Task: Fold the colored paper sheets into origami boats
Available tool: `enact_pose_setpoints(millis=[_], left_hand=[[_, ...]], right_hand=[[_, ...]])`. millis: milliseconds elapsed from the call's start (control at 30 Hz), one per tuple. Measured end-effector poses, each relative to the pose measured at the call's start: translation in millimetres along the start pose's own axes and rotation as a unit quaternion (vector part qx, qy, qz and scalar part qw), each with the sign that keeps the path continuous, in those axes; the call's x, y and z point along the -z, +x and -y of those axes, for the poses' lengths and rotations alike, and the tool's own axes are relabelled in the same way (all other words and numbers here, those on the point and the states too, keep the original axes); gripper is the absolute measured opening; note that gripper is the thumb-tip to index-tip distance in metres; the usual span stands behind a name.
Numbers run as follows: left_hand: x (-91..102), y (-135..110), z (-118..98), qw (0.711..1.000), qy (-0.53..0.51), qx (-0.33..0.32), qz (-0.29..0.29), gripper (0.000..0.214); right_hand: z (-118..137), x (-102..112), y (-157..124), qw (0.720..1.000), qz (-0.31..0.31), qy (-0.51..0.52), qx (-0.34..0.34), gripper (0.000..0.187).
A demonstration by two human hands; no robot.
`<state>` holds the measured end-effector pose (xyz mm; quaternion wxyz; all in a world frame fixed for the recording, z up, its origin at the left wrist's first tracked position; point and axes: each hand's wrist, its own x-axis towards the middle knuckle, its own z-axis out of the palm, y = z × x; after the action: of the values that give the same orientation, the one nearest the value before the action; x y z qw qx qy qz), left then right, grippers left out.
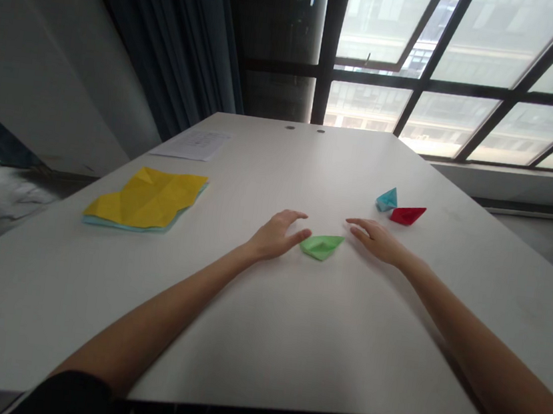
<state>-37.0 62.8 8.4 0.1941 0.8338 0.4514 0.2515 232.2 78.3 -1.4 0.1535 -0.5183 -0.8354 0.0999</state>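
Note:
A small green folded-paper boat [321,247] lies on the white table between my hands. My left hand [279,234] is just left of it, fingers apart, with the thumb at or very near the boat's left tip; whether they touch I cannot tell. On the other side, my right hand [374,239] is open and low over the table, its fingers pointing left and its palm holding nothing. Beyond my right hand sit a red paper boat [408,215] and a light blue folded-paper piece [387,200], close together.
Creased yellow paper [149,199] lies at the left with light blue paper [174,222] showing beneath it. Farther back on that side is a printed white sheet [191,144]. The white table [260,339] reaches toward the windows, and a dark blue curtain [176,40] hangs behind its left side.

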Motion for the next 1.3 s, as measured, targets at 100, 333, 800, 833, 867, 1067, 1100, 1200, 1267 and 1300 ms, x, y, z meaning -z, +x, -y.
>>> enact_pose_setpoints(millis=[100, 333, 800, 833, 867, 1067, 1100, 1200, 1267, 1300], left_hand=[[-5.0, -1, 18, 0.986, 0.134, 0.103, 0.011, 0.052], [-12.3, -7, 34, 0.957, 0.246, 0.112, 0.102, 0.060], [-14.0, -6, 31, 0.946, 0.283, 0.122, 0.097, 0.061], [-14.2, -6, 31, 0.945, 0.286, 0.121, 0.098, 0.061], [-14.4, -6, 32, 0.945, 0.289, 0.120, 0.098, 0.061], [-14.9, -7, 34, 0.946, 0.290, 0.111, 0.093, 0.062], [-15.0, -7, 34, 0.946, 0.290, 0.111, 0.093, 0.062], [-15.5, -7, 35, 0.946, 0.290, 0.111, 0.092, 0.063], [-16.1, -6, 36, 0.946, 0.291, 0.111, 0.090, 0.063], [-16.4, -6, 36, 0.946, 0.292, 0.111, 0.089, 0.063]], right_hand=[[-12, -13, -4, 0.996, 0.038, -0.075, -0.014, 0.050], [-19, -22, -5, 0.991, 0.085, -0.098, -0.026, 0.050], [60, 3, 8, 0.987, 0.001, -0.032, 0.156, 0.026], [59, 3, 9, 0.987, 0.005, -0.036, 0.159, 0.022], [56, 5, 9, 0.986, 0.007, -0.038, 0.160, 0.019], [6, 40, -2, 0.993, -0.008, -0.055, 0.105, 0.017], [-7, 47, -6, 0.995, -0.014, -0.065, 0.080, 0.017], [-52, 63, -24, 0.996, -0.007, -0.082, 0.029, 0.018], [-84, 69, -35, 0.994, -0.022, -0.107, -0.005, 0.016], [-98, 70, -39, 0.993, -0.032, -0.114, -0.018, 0.015]])
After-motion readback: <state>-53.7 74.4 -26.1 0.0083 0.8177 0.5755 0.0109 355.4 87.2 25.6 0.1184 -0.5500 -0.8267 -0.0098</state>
